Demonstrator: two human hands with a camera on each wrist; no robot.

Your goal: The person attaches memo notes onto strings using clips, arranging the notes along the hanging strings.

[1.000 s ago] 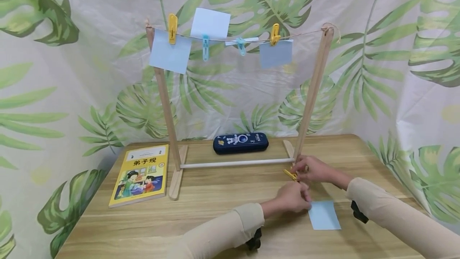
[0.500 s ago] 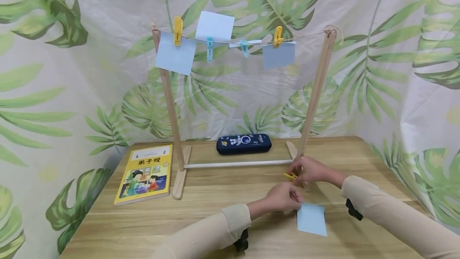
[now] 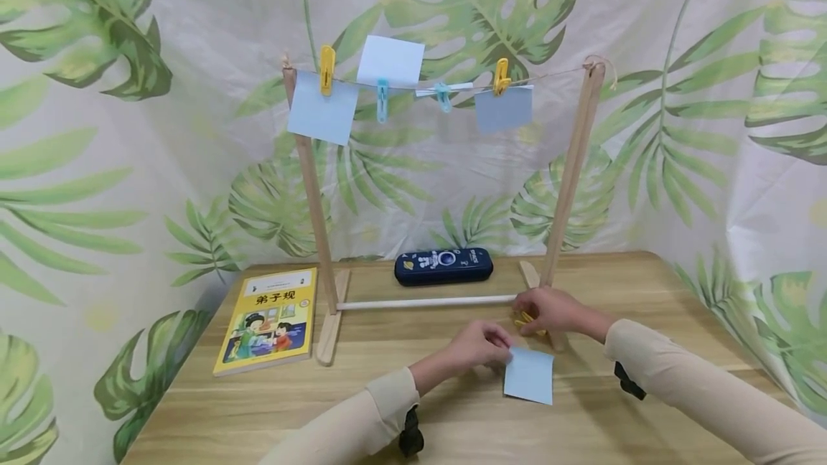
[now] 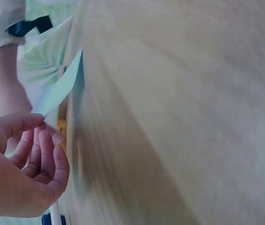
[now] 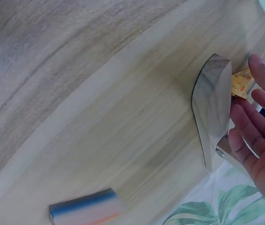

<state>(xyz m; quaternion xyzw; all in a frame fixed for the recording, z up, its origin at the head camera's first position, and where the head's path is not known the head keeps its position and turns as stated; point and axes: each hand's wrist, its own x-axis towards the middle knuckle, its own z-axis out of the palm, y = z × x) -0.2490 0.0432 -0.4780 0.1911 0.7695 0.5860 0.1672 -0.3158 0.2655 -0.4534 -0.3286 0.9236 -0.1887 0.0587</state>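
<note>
My left hand (image 3: 477,345) pinches the upper left corner of a light blue square of paper (image 3: 531,377) between thumb and fingertips. In the left wrist view this paper (image 4: 59,89) slants up off the tabletop. To its upper right, my right hand (image 3: 549,308) holds a yellow clothespin (image 3: 525,322) just above the table, beside the stand's right foot. The right wrist view has the clothespin (image 5: 240,84) between the thumb and the fingers, partly hidden behind the wooden foot (image 5: 212,103). A string (image 3: 549,80) across the stand carries several clothespins and blue papers.
The wooden stand's left post (image 3: 316,221) and white crossbar (image 3: 426,303) rise behind my hands. A dark blue pencil case (image 3: 442,268) lies at the back, and a yellow book (image 3: 268,321) at the left. An eraser-like banded block (image 5: 85,208) lies on the table.
My left hand has drawn the blue paper leftward across the front. The right hand has turned the yellow clothespin and come slightly forward with it. The head view has shifted a little.
</note>
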